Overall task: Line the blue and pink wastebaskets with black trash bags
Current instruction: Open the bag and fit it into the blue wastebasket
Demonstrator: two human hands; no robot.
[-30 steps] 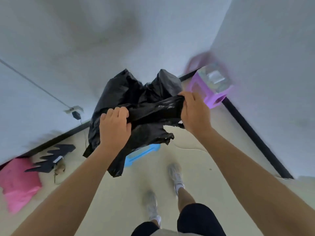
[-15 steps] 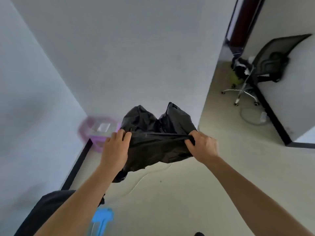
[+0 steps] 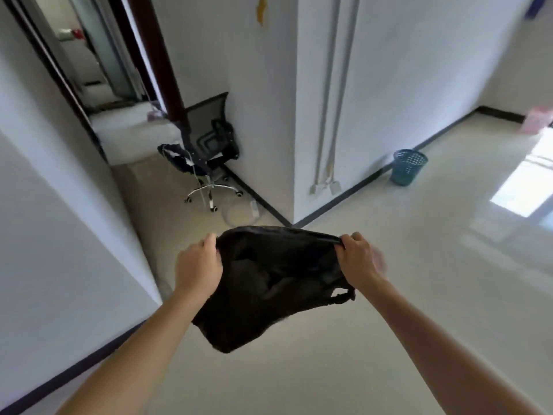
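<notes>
A black trash bag (image 3: 269,283) hangs in the air in front of me, stretched by its mouth between both hands. My left hand (image 3: 197,265) grips the left edge of the mouth and my right hand (image 3: 360,260) grips the right edge. The rest of the bag droops below toward the floor. A blue mesh wastebasket (image 3: 408,166) stands upright on the floor far ahead on the right, against the wall's dark baseboard. A blurred pink object (image 3: 535,121) sits at the far right by the wall; I cannot tell what it is.
A black office chair (image 3: 206,151) stands in a corridor ahead on the left, next to a dark red door frame (image 3: 155,55). A white wall corner (image 3: 294,145) juts out ahead. A white wall (image 3: 54,235) runs close on my left. Pale floor (image 3: 419,280) stretches ahead and right.
The view has swung right, from a corner with a purple stool to the open room. The blue wastebasket has come into view. Both hands have pulled the bag's mouth wider apart.
</notes>
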